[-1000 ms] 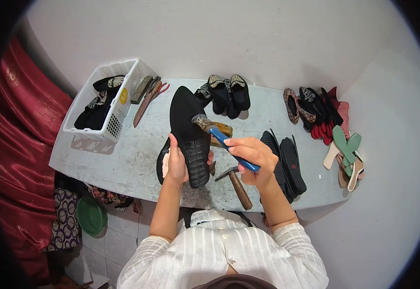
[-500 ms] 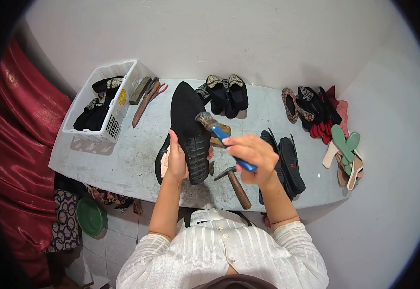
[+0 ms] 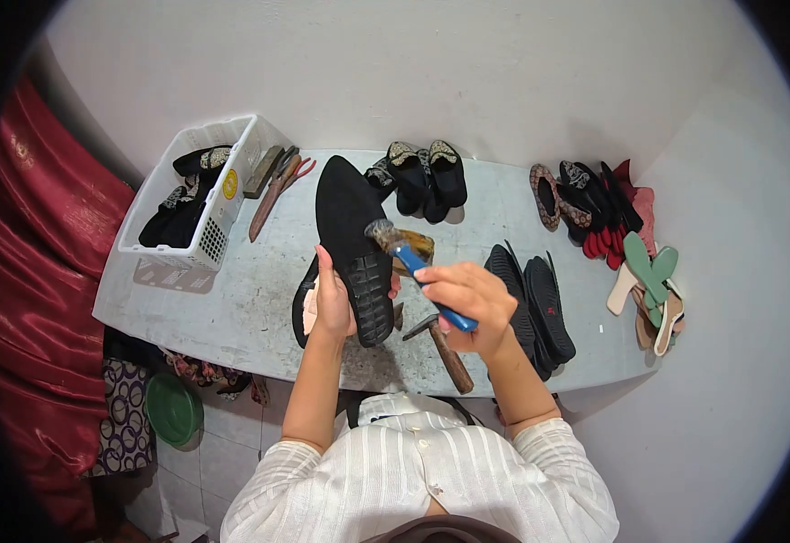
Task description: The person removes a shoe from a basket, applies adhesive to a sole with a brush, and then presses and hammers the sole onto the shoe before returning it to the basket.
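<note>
My left hand (image 3: 333, 303) grips a black shoe (image 3: 350, 222) with its sole turned up toward me, the toe pointing away. The heel half of that sole has a ribbed tread; the front half is plain black. In my right hand (image 3: 469, 303) is a blue-handled brush (image 3: 418, 267), its worn bristles at the right edge of the sole's front half. Partly hidden behind the held shoe and my left hand lies another black shoe piece (image 3: 301, 303) with a pale inside. A hammer (image 3: 450, 357) with a wooden handle rests on the table below my right hand.
A white basket (image 3: 223, 231) of shoes stands at the left, with pliers (image 3: 297, 172) beside it. Several patterned shoes (image 3: 445, 167) sit at the back of the table (image 3: 232, 312). Black soles (image 3: 547, 308), more shoes (image 3: 547, 195) and green insoles (image 3: 646, 270) lie on the right.
The brush and my right hand have shifted slightly left, along with the bristles. The toe of the held shoe has tilted a little to the left.
</note>
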Motion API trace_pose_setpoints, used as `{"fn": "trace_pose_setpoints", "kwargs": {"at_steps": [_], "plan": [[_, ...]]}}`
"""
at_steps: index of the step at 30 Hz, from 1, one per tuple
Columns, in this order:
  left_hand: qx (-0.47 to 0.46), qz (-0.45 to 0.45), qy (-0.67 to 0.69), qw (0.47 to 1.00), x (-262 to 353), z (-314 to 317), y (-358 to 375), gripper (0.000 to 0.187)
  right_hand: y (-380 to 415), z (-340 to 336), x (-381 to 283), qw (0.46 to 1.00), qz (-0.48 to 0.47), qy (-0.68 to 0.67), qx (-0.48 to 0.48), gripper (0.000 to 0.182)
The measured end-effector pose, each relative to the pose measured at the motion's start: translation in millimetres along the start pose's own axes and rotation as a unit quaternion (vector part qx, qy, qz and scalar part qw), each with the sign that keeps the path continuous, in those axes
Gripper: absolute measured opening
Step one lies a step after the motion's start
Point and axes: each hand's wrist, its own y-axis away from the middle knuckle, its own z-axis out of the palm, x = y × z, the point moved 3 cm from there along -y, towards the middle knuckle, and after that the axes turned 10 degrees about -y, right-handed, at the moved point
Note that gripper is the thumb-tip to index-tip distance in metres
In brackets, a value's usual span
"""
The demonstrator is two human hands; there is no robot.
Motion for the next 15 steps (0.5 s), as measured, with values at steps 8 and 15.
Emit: {"fn": "trace_pose_setpoints", "kwargs": {"at_steps": [8, 15], "plan": [[0.039, 0.017, 0.04, 0.998, 7.3, -0.6, 1.4, 0.084, 8.4, 0.7, 4.0, 0.998, 0.012, -0.06, 0.017, 0.022], [0.033, 0.005, 0.03, 0.999, 3.4, 1.7, 1.8, 0.083, 6.1, 7.0, -4.4, 1.0, -0.019, 0.019, -0.002, 0.024]]}}
